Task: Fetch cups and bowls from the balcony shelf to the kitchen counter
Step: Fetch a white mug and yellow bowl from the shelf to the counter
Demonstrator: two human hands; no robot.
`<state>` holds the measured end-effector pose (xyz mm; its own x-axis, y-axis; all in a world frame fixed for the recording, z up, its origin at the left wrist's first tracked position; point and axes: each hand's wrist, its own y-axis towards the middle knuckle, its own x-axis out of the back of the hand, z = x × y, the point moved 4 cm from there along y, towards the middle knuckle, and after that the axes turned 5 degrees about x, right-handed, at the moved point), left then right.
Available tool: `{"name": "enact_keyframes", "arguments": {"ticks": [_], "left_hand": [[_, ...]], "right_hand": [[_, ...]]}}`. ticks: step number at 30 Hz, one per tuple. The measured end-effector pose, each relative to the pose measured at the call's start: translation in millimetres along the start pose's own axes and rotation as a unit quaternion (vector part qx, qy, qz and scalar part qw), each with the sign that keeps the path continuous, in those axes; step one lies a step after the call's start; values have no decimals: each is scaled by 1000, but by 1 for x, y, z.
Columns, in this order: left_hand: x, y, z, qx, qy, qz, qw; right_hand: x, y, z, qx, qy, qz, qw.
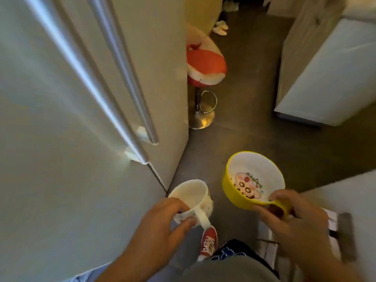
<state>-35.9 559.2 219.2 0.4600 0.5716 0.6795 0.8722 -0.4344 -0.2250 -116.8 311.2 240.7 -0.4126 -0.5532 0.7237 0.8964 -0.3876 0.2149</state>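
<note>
Cup (pixel 191 197) and bowl (pixel 254 180), seemingly both gripped.

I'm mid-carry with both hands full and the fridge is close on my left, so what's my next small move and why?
Probably step forward and slightly right, keeping both vessels level. The left hand holds the white cup right beside the fridge corner, the right hand holds the yellow bowl, and the bar stool stands ahead on the left.

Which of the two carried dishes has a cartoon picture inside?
The yellow bowl in the right hand has a cartoon face printed on its white inside. The white cup in the left hand is plain inside.
</note>
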Motion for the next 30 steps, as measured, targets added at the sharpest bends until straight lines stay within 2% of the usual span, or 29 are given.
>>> {"name": "enact_keyframes", "arguments": {"ticks": [2,7,13,18,21,24,30], "left_hand": [[-22,44,-25,-14,9,18,1000],[-52,121,-67,16,5,57,998],[-69,193,-82,73,36,79,994],[-83,284,-99,72,53,104,991],[-95,360,-120,39,47,117,991],[-106,441,-157,-38,54,139,988],[-141,571,-252,-174,110,205,957]], "right_hand": [[12,18,-43,-53,-21,-3,998],[33,66,-113,-128,-30,-17,991],[39,131,-166,-153,24,-50,987],[37,198,-208,-171,20,-69,983],[42,246,-238,-184,12,-85,979],[56,287,-266,-225,2,-111,968],[99,323,-314,-341,-34,-157,926]]}}
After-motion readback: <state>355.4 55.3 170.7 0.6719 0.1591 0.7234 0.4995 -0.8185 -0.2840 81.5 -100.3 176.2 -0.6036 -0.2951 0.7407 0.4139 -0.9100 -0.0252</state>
